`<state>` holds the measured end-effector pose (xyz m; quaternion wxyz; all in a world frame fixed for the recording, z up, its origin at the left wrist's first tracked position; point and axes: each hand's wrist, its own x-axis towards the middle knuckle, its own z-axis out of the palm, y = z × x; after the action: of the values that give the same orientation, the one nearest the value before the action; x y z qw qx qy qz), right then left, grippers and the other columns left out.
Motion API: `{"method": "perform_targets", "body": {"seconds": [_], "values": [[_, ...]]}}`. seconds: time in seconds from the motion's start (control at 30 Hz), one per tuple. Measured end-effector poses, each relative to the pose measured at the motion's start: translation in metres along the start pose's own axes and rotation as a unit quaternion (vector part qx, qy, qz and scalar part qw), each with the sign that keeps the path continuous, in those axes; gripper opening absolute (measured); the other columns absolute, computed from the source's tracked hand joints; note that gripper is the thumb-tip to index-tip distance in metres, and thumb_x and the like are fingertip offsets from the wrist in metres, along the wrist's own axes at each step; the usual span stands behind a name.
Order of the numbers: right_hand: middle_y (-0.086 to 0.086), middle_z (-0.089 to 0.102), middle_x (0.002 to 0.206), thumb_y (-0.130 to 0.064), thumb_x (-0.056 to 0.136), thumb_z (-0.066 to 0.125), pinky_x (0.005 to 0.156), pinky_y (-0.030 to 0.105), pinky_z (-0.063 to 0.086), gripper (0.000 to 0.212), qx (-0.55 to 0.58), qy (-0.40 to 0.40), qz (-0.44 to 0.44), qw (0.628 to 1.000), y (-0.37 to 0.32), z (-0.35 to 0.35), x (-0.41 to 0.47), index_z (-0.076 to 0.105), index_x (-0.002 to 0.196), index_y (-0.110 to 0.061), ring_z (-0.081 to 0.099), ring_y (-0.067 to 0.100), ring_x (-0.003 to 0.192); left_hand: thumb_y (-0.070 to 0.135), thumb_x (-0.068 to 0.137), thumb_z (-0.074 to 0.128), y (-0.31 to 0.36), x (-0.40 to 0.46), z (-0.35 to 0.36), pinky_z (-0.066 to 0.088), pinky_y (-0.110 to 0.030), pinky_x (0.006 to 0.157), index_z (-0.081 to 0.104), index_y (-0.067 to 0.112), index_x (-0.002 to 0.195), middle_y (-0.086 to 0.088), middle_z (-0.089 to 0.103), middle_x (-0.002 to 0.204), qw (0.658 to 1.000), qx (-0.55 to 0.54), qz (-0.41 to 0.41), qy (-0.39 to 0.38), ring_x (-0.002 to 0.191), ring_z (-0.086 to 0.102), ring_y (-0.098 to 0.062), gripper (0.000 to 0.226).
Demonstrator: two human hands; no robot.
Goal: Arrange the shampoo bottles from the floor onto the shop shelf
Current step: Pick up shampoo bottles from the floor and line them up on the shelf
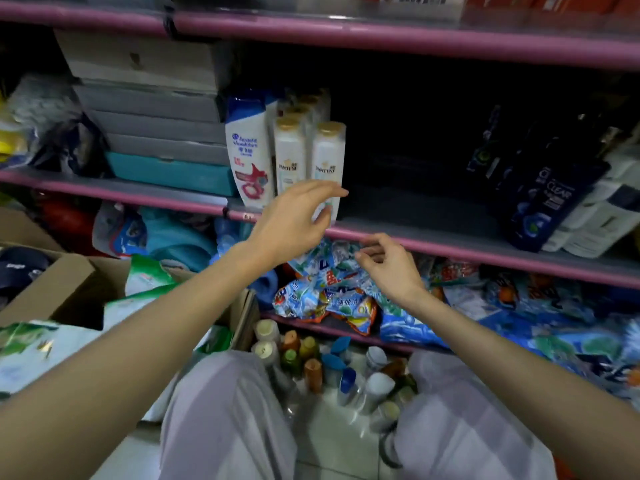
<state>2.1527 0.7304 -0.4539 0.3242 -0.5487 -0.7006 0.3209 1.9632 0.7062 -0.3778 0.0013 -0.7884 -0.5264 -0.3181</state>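
At the far left, a cardboard box point(62, 292) sits on the floor with green-and-white refill bags point(145, 275) spilling over its edge. Above it, on the pink-edged shop shelf point(450, 244), grey flat boxes point(152, 98) are stacked over a teal one point(169, 174). Just right of that stack stands a white Head & Shoulders bottle point(247, 150), upright, and beside it rows of white Pantene bottles point(290, 150) with gold caps.

The left hand point(294, 220) is raised in front of the foremost Pantene bottle point(327, 157), fingers spread and loose, thumb close to the bottle's lower part; whether it touches the bottle is hard to tell, and it grips nothing. The right hand point(388, 265) hangs lower, just below the shelf edge, fingers curled slightly and empty.

On the floor between the person's knees stands a cluster of shampoo bottles point(332, 368) with cream, brown, green and blue caps. Behind them, blue detergent packets point(332, 289) fill the lower shelf. At the far right of the shop shelf, dark Clear bottles point(550, 199) lean together.
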Motion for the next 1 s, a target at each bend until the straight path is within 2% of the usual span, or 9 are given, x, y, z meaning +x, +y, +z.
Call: {"method": "perform_targets", "body": {"seconds": [0.17,0.33,0.43,0.5,0.57,0.67,0.77,0.9,1.0], "values": [[0.006,0.067,0.097,-0.023,0.089,0.065,0.086,0.035,0.052,0.027,-0.011,-0.061,0.071,0.996,0.047,0.015,-0.041,0.061,0.112,-0.010,0.064,0.019,0.089,0.017,0.092,0.050,0.006,-0.055,0.059,0.044,-0.033,0.097,0.060,0.019,0.125,0.001,0.059,0.130,0.992,-0.024,-0.075,-0.096,0.120,0.053,-0.019,0.034],[0.001,0.065,0.085,-0.018,0.086,0.067,0.081,0.028,0.049,0.026,-0.028,-0.080,0.171,0.982,0.116,0.032,-0.081,0.063,0.109,-0.006,0.061,0.014,0.081,0.023,0.093,0.051,-0.003,-0.115,0.124,0.045,-0.032,0.094,0.059,0.025,0.125,-0.001,0.060,0.129,0.952,-0.028,-0.177,-0.249,0.117,0.055,-0.021,0.033],[0.010,0.070,0.099,-0.021,0.085,0.068,0.087,0.031,0.050,0.028,-0.065,-0.101,0.225,0.967,0.155,0.039,-0.099,0.063,0.109,-0.009,0.065,0.023,0.093,0.028,0.091,0.051,-0.013,-0.150,0.155,0.044,-0.030,0.088,0.059,0.031,0.122,-0.001,0.063,0.122,0.923,0.000,-0.241,-0.300,0.112,0.057,-0.022,0.032],[0.011,0.069,0.109,-0.022,0.086,0.067,0.092,0.036,0.048,0.030,-0.099,-0.130,0.233,0.959,0.177,0.044,-0.108,0.061,0.113,-0.009,0.064,0.027,0.103,0.028,0.091,0.050,-0.021,-0.171,0.171,0.046,-0.032,0.087,0.060,0.030,0.119,-0.004,0.063,0.119,0.900,-0.004,-0.278,-0.335,0.110,0.056,-0.025,0.030],[0.010,0.065,0.118,-0.020,0.086,0.066,0.095,0.035,0.046,0.033,-0.139,-0.161,0.222,0.951,0.193,0.050,-0.112,0.060,0.118,-0.011,0.060,0.028,0.110,0.027,0.091,0.049,-0.028,-0.187,0.182,0.047,-0.034,0.087,0.060,0.028,0.115,-0.007,0.063,0.116,0.884,-0.022,-0.291,-0.365,0.107,0.058,-0.028,0.027],[0.009,0.060,0.124,-0.014,0.083,0.063,0.094,0.032,0.044,0.041,-0.171,-0.196,0.227,0.939,0.208,0.059,-0.115,0.058,0.124,-0.018,0.055,0.026,0.113,0.025,0.090,0.053,-0.033,-0.203,0.197,0.048,-0.033,0.088,0.062,0.025,0.114,-0.007,0.065,0.112,0.870,-0.043,-0.320,-0.374,0.105,0.060,-0.027,0.025],[0.006,0.053,0.133,-0.010,0.082,0.058,0.101,0.037,0.042,0.054,-0.194,-0.225,0.215,0.930,0.222,0.072,-0.108,0.050,0.133,-0.026,0.048,0.025,0.122,0.023,0.092,0.053,-0.033,-0.209,0.215,0.050,-0.038,0.089,0.057,0.025,0.120,-0.007,0.064,0.112,0.855,-0.051,-0.346,-0.383,0.103,0.060,-0.024,0.029],[0.003,0.046,0.141,-0.017,0.086,0.064,0.100,0.040,0.044,0.059,-0.243,-0.245,0.195,0.918,0.237,0.096,-0.104,0.041,0.139,-0.030,0.046,0.025,0.126,0.023,0.093,0.053,-0.028,-0.222,0.242,0.048,-0.036,0.094,0.053,0.021,0.127,-0.006,0.061,0.120,0.846,-0.089,-0.357,-0.386,0.109,0.057,-0.020,0.034],[0.001,0.047,0.140,-0.018,0.082,0.071,0.098,0.041,0.046,0.061,-0.257,-0.249,0.176,0.917,0.245,0.108,-0.101,0.045,0.136,-0.029,0.050,0.025,0.123,0.024,0.093,0.053,-0.025,-0.234,0.254,0.045,-0.035,0.099,0.050,0.025,0.133,-0.003,0.057,0.130,0.844,-0.099,-0.365,-0.380,0.118,0.053,-0.020,0.040]]}}
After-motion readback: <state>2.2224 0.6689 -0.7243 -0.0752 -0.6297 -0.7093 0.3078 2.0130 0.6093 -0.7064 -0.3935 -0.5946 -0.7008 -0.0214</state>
